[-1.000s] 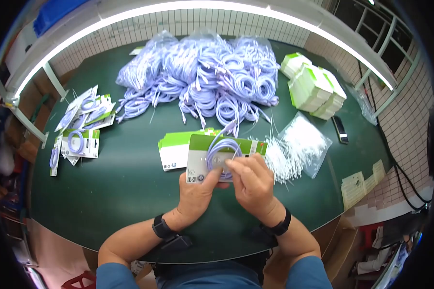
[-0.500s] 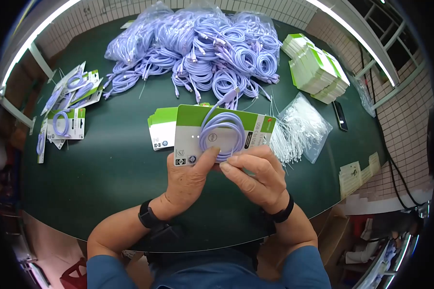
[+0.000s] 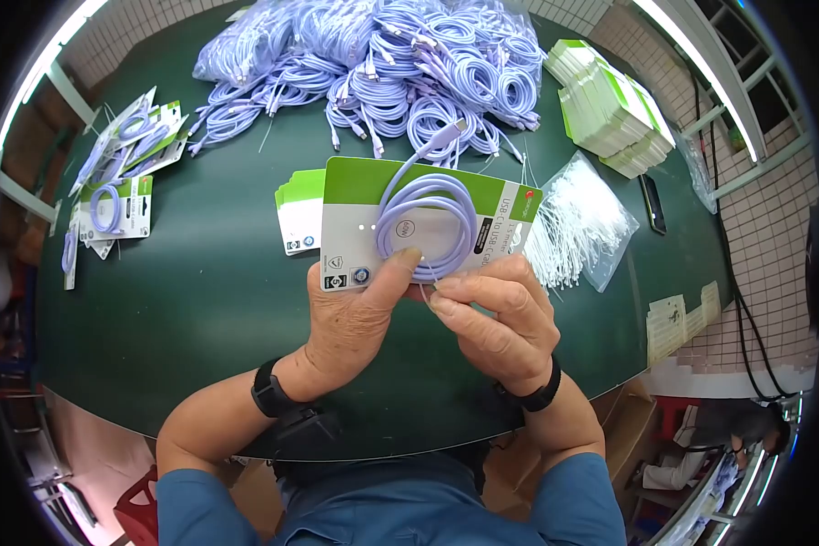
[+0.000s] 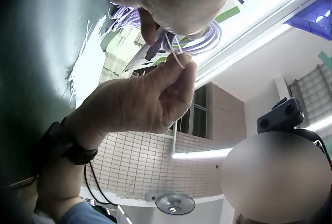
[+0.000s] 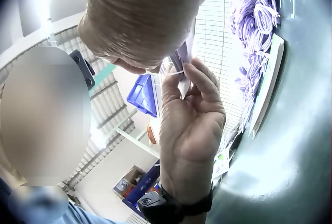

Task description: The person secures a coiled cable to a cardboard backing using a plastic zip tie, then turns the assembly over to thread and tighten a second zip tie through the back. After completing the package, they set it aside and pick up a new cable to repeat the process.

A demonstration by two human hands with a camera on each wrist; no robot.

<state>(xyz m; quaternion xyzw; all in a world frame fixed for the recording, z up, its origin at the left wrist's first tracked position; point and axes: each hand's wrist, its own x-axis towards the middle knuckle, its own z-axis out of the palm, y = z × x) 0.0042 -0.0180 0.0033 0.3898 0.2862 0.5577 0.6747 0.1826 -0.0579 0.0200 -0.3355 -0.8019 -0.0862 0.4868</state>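
My left hand (image 3: 348, 323) grips a green-and-white USB-C cable card (image 3: 348, 227), its thumb pressing on the lower part of a coiled lilac cable (image 3: 469, 214) lying against the card's face. One connector of the cable sticks up past the card's top edge. At the bottom of the coil, my right hand (image 3: 505, 328) pinches a thin white tie (image 3: 424, 296) between thumb and forefinger. In the left wrist view the tie (image 4: 175, 53) bends down from the coil to those fingertips. The right wrist view shows the tie (image 5: 174, 72) stretched between both hands.
Blank-looking green-topped cards (image 3: 298, 214) lie behind the left hand. Finished-looking carded cables (image 3: 109, 205) are piled at left, loose lilac cables (image 3: 364, 77) at the back. To the right are white ties (image 3: 578, 227) on a plastic bag, stacked cards (image 3: 610, 109) and a phone (image 3: 652, 205).
The right hand has moved from over the coil's face to the card's lower edge, where it pinches the tie. The head view has tilted down, and the card appears larger.
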